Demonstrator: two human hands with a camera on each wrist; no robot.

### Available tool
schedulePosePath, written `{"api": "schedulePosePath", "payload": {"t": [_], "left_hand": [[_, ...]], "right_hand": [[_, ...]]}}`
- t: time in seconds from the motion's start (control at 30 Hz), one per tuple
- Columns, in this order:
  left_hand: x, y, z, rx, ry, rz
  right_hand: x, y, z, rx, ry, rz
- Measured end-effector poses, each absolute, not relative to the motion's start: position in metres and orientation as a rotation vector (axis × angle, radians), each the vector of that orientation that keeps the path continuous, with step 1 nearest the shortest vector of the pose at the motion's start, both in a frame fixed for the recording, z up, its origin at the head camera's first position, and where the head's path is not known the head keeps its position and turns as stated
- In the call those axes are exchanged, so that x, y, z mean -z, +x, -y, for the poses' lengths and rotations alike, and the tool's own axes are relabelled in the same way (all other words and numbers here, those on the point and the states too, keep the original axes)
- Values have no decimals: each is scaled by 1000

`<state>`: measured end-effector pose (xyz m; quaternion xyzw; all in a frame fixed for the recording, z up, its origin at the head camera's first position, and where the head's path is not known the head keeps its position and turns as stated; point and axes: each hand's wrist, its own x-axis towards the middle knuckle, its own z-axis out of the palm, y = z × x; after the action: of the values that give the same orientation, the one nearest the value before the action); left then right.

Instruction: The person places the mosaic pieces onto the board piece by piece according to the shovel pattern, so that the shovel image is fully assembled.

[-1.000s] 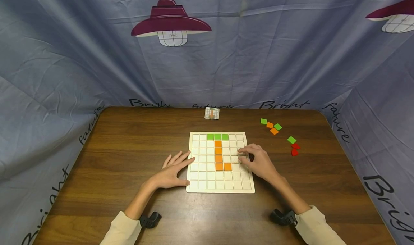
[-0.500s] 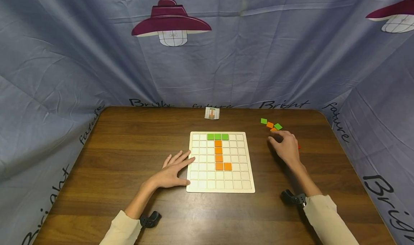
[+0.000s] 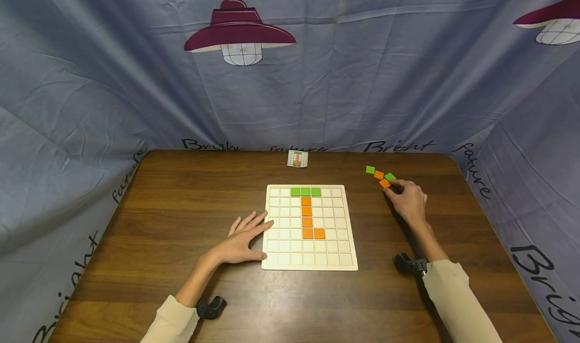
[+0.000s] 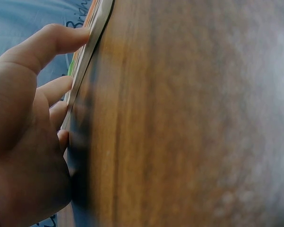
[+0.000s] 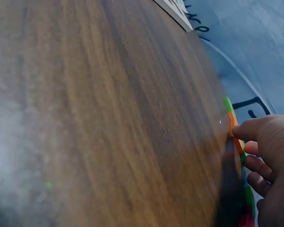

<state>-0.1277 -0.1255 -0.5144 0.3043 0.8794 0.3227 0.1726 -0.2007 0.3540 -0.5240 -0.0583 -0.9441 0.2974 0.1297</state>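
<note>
Lying at the fingertips of your right hand [image 3: 409, 199] was an orange tile [image 3: 383, 183], pinch unclear. Your left hand [image 3: 236, 245] lay outspread.

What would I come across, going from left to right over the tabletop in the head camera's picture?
Left hand → pale gridded board → leftmost loose green tile → upper loose orange tile → right hand.

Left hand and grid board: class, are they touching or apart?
Touching. The left wrist view shows the left hand with its fingers against the edge of the grid board.
</note>
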Motion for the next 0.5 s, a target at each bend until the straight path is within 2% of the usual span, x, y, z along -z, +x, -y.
{"api": "schedulePosePath", "payload": {"t": [0.5], "left_hand": [[513,-128,126,-921,869,-2489]], "right_hand": [[523,-205,-350,-868,-171,2738]]}}
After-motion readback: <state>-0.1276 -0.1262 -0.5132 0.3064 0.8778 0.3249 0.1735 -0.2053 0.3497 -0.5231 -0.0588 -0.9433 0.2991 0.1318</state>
